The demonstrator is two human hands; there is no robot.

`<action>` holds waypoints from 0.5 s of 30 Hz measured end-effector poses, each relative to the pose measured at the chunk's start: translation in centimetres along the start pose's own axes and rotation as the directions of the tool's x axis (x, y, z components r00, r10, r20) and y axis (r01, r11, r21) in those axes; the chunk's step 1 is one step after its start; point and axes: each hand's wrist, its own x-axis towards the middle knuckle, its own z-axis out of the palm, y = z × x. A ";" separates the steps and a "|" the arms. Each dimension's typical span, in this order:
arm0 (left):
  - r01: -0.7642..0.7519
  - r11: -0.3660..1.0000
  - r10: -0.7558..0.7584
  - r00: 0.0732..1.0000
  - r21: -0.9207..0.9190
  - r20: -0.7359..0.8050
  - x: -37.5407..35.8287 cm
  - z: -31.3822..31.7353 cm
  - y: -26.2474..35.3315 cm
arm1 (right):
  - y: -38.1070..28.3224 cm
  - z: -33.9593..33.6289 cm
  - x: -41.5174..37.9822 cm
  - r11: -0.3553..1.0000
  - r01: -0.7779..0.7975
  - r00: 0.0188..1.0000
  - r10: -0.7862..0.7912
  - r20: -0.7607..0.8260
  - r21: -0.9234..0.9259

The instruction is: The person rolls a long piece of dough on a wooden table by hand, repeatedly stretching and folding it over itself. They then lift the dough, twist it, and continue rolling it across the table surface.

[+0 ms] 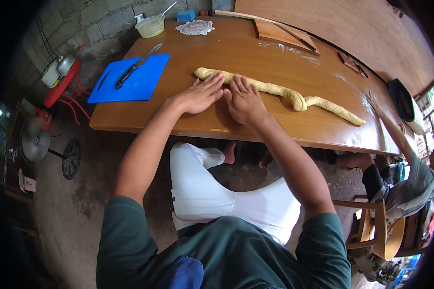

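Observation:
A long rope of pale yellow dough (275, 89) lies across the wooden table (188, 124), thick and knobbly at its left end. Both my hands rest flat on its left part, side by side. My left hand (202, 94) has its fingers stretched over the dough, pointing up and to the right. Close beside it, my right hand (246, 101) lies with fingers extended on the same rope. To the right, a thinner dough strip (337, 110) meets the rope at a folded, bulging end.
A knife (139, 66) lies on a blue cutting board (152, 86) at left. Behind are a plastic tub (150, 28), a crumpled white cloth (195, 27), a blue sponge (185, 16) and a wooden board (284, 36). Another person's hand (375, 103) touches the table's floury right end.

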 end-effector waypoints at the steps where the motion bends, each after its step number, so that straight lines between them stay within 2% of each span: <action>1: 0.015 0.999 -0.014 1.000 0.035 -0.016 0.8 -0.3 -0.7 | 0.2 1.9 0.9 0.999 -0.041 0.998 0.041 -0.050 -0.004; 2: 0.029 0.997 -0.027 0.999 0.070 -0.030 1.7 -0.6 -1.3 | 0.6 2.0 2.1 0.999 -0.046 0.998 0.046 -0.041 0.001; 4: 0.034 0.997 -0.031 0.999 0.067 -0.035 3.9 -1.2 -2.2 | 1.7 0.9 5.5 0.973 -0.229 0.969 0.230 0.092 -0.029; 6: 0.111 0.984 -0.094 0.988 0.139 -0.126 7.2 -1.6 -3.3 | 2.4 0.7 8.3 0.938 -0.341 0.923 0.347 0.165 -0.069; 7: 0.111 0.985 -0.095 0.988 0.133 -0.123 8.8 -2.1 -3.9 | 2.9 1.1 9.4 0.927 -0.363 0.916 0.373 0.150 -0.091; 9: 0.227 0.972 -0.220 0.970 0.059 -0.103 12.1 -3.3 -4.7 | 3.7 1.4 11.5 0.913 -0.390 0.905 0.404 0.134 -0.119; 10: 0.224 0.973 -0.218 0.971 0.053 -0.097 13.7 -3.6 -5.2 | 4.4 1.6 12.5 0.907 -0.405 0.901 0.417 0.115 -0.116; 13: 0.346 0.930 -0.331 0.935 0.122 -0.127 17.8 -4.2 -6.5 | 5.6 1.5 15.3 0.884 -0.444 0.881 0.461 0.110 -0.146; 15: 0.359 0.924 -0.340 0.929 0.132 -0.149 19.8 -4.7 -7.2 | 7.1 2.3 17.7 0.866 -0.464 0.872 0.484 0.074 -0.187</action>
